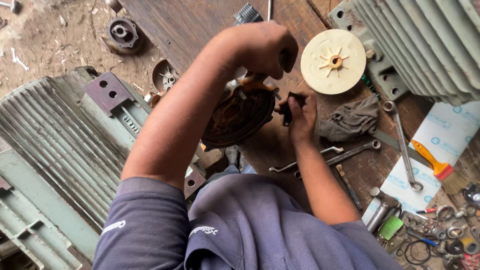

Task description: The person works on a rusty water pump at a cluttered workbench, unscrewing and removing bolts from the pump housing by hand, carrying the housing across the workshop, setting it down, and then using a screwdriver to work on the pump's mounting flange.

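Rusty round motor cover (239, 116) sits on the wooden counter (200, 25) at the middle of the scene, tilted up toward you, and both your hands are at its far and right edges. Your left hand (260, 47) is closed in a fist around a tool handle just above the cover's far rim; the tool itself is mostly hidden by your fingers. Your right hand (300, 112) pinches a small dark part (287, 112) just beside the cover's right edge. Right of that hand lies a crumpled grey rag (352, 117), and farther off a cream plastic fan (333, 61) lies flat. Near your right forearm two spanners (325, 157) lie crossed on the wood. A long ring spanner (402, 145) and an orange-handled brush (435, 167) lie farther right. Ribbed grey-green motor housings stand at left (55, 145) and far right (425, 45).
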### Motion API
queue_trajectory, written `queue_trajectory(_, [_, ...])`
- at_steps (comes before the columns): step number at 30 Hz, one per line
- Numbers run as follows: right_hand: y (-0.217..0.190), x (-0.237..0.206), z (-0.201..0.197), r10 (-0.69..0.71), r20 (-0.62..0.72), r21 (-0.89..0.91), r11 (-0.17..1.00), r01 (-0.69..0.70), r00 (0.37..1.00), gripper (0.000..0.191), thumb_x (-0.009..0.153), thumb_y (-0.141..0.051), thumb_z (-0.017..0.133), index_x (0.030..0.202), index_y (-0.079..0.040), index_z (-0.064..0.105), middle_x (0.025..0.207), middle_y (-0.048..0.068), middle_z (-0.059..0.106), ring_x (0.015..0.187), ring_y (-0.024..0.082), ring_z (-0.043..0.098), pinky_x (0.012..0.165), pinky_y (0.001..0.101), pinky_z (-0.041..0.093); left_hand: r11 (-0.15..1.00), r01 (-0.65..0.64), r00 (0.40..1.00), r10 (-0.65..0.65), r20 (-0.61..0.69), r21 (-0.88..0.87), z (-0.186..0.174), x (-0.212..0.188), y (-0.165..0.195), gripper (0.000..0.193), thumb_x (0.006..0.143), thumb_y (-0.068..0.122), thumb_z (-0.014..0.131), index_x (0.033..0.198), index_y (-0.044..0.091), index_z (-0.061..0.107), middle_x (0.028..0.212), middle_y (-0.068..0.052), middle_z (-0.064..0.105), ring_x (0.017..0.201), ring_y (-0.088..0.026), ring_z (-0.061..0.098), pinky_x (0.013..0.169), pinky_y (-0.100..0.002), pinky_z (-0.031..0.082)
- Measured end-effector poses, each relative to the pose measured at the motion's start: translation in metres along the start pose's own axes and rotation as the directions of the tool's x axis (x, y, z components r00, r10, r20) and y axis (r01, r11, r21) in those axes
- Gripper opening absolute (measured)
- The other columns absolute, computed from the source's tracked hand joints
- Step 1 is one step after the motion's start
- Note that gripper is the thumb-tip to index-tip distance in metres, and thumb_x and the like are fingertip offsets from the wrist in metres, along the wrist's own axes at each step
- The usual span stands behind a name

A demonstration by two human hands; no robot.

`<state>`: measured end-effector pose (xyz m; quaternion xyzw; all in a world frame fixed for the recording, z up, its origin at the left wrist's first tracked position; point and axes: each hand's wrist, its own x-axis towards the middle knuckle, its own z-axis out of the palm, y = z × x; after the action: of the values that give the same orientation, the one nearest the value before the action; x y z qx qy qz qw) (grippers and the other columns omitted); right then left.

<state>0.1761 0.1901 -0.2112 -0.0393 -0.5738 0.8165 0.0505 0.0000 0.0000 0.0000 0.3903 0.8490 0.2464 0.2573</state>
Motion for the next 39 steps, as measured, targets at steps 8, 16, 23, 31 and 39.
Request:
queue_trajectory(8, [-0.071,0.066,-0.003,-0.393,0.453,-0.695,0.407,0.593,0.8,0.009,0.098,0.002,0.067,0.105,0.0,0.063,0.099,0.013,0.07,0.093,0.032,0.066,0.087,0.0429,0.047,0.999,0.032,0.996,-0.03,-0.084,0.025,-0.003,0.037,-0.021,0.03,0.071,0.021,0.085,0.1,0.014,0.08,0.082,-0.007,0.076,0.07,-0.023,0.074,0.062,-0.039,0.057])
queue_trajectory(16, [-0.091,0.096,0.001,-0.32,0.525,-0.706,0.353,0.613,0.789,0.012,0.097,-0.001,0.072,0.106,-0.003,0.064,0.098,0.009,0.067,0.098,0.03,0.06,0.094,0.0434,0.041,0.99,0.033,0.994,-0.018,-0.105,0.139,0.002,0.06,-0.01,0.029,0.066,0.024,0.086,0.092,0.013,0.081,0.077,-0.009,0.074,0.064,-0.024,0.071,0.057,-0.039,0.054])
queue_trajectory(23, [-0.094,0.097,0.004,-0.312,0.568,-0.696,0.312,0.647,0.762,0.008,0.099,-0.006,0.075,0.102,-0.007,0.068,0.1,0.005,0.068,0.102,0.028,0.061,0.094,0.0419,0.04,0.992,0.051,0.995,-0.04,-0.096,0.114,0.0,0.051,-0.01,0.024,0.073,0.025,0.083,0.094,0.013,0.08,0.079,-0.008,0.075,0.065,-0.023,0.071,0.058,-0.038,0.055])
queue_trajectory(31, [-0.084,0.104,0.001,-0.323,0.634,-0.649,0.271,0.71,0.703,0.006,0.103,-0.007,0.072,0.105,-0.008,0.067,0.103,0.001,0.069,0.104,0.023,0.062,0.096,0.0403,0.039,0.99,0.126,0.991,-0.123,-0.042,0.058,0.004,0.052,-0.013,0.026,0.078,0.024,0.08,0.101,0.015,0.078,0.081,-0.007,0.075,0.065,-0.021,0.072,0.056,-0.038,0.056])
queue_trajectory(39, [-0.077,0.102,0.007,-0.299,0.629,-0.649,0.306,0.696,0.718,0.009,0.102,-0.005,0.073,0.107,-0.007,0.065,0.099,0.003,0.066,0.098,0.023,0.062,0.09,0.0405,0.039,0.999,0.012,0.995,-0.009,-0.102,0.029,-0.003,0.036,-0.018,0.033,0.076,0.027,0.083,0.104,0.011,0.076,0.086,-0.009,0.075,0.068,-0.025,0.071,0.057,-0.04,0.054])
